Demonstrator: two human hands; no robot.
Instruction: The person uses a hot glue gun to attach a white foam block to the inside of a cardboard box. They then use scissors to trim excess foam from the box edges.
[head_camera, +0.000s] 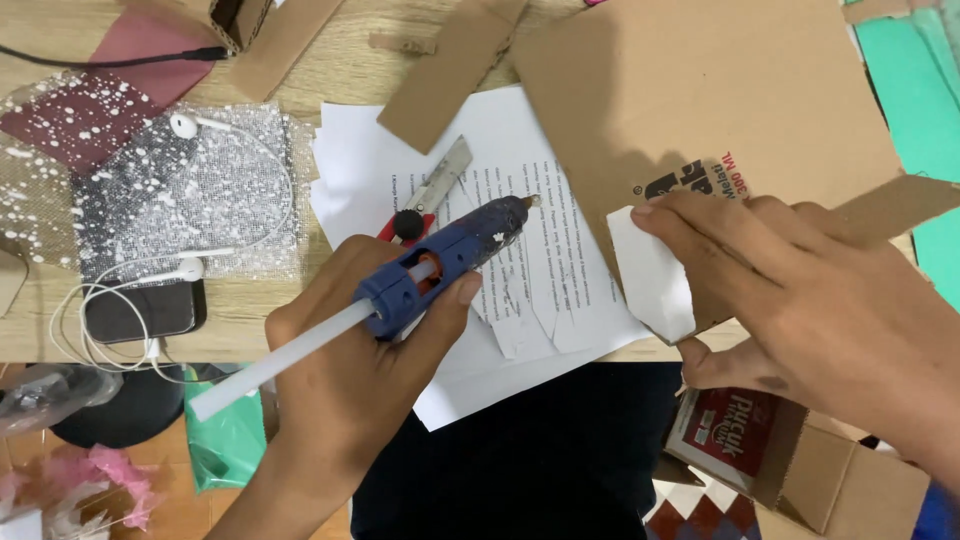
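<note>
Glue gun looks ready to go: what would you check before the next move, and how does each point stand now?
1. Left hand grips the glue gun: ok.
2. Glue stick loaded at the back: ok.
3. Nozzle clear of fingers: ok.
4. Right hand steadies the white piece on the cardboard: ok.
5. Gun hot: cannot tell.
6. Printed paper lies under the nozzle: ok.
</note>
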